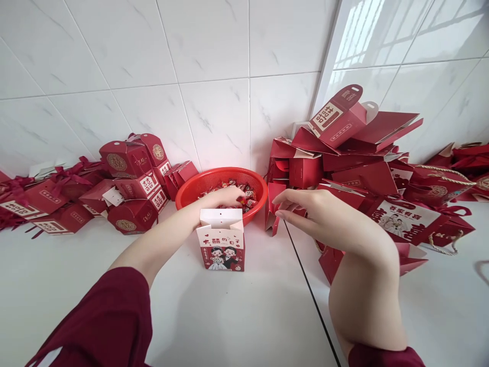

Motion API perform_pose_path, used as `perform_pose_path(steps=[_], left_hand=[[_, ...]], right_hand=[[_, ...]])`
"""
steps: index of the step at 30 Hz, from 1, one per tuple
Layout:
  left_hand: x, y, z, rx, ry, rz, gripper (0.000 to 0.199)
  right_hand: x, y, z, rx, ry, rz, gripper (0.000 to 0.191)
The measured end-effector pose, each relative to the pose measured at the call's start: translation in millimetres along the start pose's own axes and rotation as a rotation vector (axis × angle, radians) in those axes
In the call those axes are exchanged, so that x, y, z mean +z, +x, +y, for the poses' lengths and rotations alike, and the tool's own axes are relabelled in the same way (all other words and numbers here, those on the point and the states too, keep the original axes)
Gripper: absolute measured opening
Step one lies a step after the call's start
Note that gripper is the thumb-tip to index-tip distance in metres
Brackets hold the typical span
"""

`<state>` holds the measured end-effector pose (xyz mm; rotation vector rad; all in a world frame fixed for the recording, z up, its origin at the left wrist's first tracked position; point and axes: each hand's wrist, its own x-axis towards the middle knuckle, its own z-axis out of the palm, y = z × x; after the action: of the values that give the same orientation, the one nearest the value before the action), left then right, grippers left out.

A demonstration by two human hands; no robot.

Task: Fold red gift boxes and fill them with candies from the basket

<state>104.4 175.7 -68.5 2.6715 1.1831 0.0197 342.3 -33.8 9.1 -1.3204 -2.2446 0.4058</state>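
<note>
My left hand (229, 196) reaches into a red plastic basket (184, 191) of small wrapped candies (250, 194). Its fingers are bent down, and a small red and yellow candy (241, 200) shows at the fingertips. The fingers' undersides are hidden. In front of the basket a red and white paper gift box (223, 244) stands upright with its top open, a cartoon couple on its front. My right hand (301, 204) hovers right of the basket, fingers loosely bent, thumb apart, nothing held. Just beyond those fingertips stands a folded red paper piece (273, 209).
Red gift boxes (130, 188) with ribbons are stacked on the left. A tall, uneven heap of red boxes and bags (367, 168) leans on the right. A white tiled wall (214, 112) rises behind. A dark seam (311, 290) crosses the white surface (260, 316).
</note>
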Motion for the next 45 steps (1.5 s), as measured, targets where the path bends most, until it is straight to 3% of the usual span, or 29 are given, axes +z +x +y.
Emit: perform_pose_path(steps=[3,6,8,11,13,16,23,29,32,35,39,45], left_hand=[[-30.8,-21,0,-0.068,-0.029,0.182,0.032],[-53.8,-71,16,-0.151,-0.021,0.368,0.038],[-55.9,-113,40,-0.196,-0.054,0.543,0.035],[-42.6,-162,85,-0.196,-0.418,0.612,0.032],[-31.4,-178,109,-0.148,-0.656,0.482,0.027],[-21.8,-182,125,-0.125,-0.820,0.343,0.027],[-19.4,-187,123,-0.056,-0.924,0.311,0.038],[-21.1,-196,123,0.017,-0.914,0.204,0.040],[-23.3,-197,120,0.016,-0.930,0.129,0.040],[-27.2,-197,113,0.017,-0.869,0.112,0.038],[-31.8,-197,101,0.070,-0.725,0.163,0.036],[-30.0,-190,102,-0.004,-1.036,-0.001,0.021]], right_hand=[[2,4,1,0.003,-0.011,-0.017,0.018],[10,9,-2,-0.025,-0.012,-0.021,0.018],[19,12,-8,-0.065,-0.004,-0.045,0.019],[37,19,-18,-0.158,0.052,-0.144,0.022],[47,24,-24,-0.218,0.123,-0.209,0.028],[56,33,-27,-0.296,0.260,-0.263,0.034],[62,45,-26,-0.341,0.533,-0.337,0.034],[75,50,-25,-0.247,0.822,-0.610,0.032],[77,52,-22,-0.224,0.921,-0.674,0.031],[75,51,-20,-0.233,0.961,-0.643,0.030],[72,49,-21,-0.286,0.920,-0.472,0.031],[82,53,-18,-0.463,0.913,-0.418,0.034]])
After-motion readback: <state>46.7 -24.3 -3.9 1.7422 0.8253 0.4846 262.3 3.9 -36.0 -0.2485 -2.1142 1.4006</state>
